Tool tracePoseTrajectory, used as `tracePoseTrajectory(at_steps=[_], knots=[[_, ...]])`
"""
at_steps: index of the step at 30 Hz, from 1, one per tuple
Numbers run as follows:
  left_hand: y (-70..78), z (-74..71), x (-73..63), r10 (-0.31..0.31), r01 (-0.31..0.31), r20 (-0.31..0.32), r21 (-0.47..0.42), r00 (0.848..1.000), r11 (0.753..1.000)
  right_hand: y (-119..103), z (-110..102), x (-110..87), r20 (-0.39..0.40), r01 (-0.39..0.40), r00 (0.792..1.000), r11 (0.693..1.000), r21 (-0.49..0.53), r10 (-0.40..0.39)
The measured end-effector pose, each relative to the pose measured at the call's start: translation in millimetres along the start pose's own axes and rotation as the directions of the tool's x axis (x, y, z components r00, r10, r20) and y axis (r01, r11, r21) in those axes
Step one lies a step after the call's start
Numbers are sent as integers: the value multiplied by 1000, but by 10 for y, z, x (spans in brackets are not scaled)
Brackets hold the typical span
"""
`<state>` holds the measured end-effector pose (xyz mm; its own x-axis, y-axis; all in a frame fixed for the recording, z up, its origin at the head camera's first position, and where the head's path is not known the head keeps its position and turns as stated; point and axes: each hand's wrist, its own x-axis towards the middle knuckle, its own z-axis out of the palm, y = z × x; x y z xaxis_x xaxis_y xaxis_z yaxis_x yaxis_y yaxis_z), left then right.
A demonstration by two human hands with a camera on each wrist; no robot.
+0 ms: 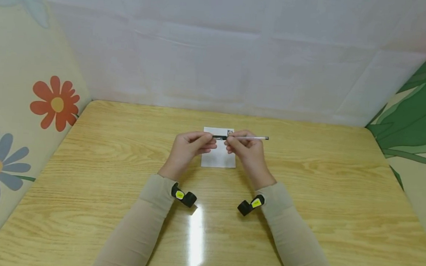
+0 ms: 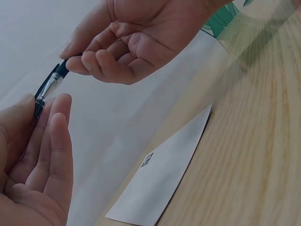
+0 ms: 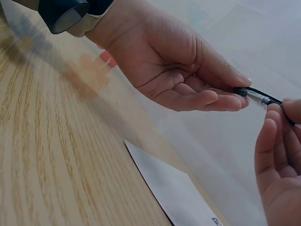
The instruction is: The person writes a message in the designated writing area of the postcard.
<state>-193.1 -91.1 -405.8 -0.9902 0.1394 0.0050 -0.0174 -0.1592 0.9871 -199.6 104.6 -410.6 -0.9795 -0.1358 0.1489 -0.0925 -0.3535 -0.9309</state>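
Note:
A pen [image 1: 251, 137] with a clear barrel is held level between both hands, above a white sheet of paper [image 1: 217, 160]. My left hand [image 1: 188, 147] pinches its capped end between thumb and fingers. Nearer the middle, my right hand [image 1: 248, 151] grips the pen, whose barrel sticks out to the right. Between the fingertips shows a clear section with a black clip [image 2: 47, 84] alongside it. The pen's tip cannot be made out. In the left wrist view, the paper [image 2: 160, 181] lies below the hands with a small dark printed mark.
The wooden table [image 1: 104, 150] spreads around the paper, with a bright reflection near the front. A white cloth [image 1: 203, 66] hangs behind it. Flower-patterned panels [image 1: 2, 73] stand at both sides. Each wrist wears a small black camera [image 1: 184, 195].

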Motion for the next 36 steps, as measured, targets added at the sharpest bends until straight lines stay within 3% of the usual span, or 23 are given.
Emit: tracePoseTrajectory(at_steps=[9,27,36], knots=[[30,-12,-3,-39,39,3,27,999,999,38,-11,0,-4,83,996,990,-115,-84],[9,-63,21,-103,102,17,13,995,995,79,-17,-7,24,134,991,982,-135,-132],[5,-119,35,-153,153,-2,-6,988,988,75,-44,2,18,132,991,988,-86,-131]])
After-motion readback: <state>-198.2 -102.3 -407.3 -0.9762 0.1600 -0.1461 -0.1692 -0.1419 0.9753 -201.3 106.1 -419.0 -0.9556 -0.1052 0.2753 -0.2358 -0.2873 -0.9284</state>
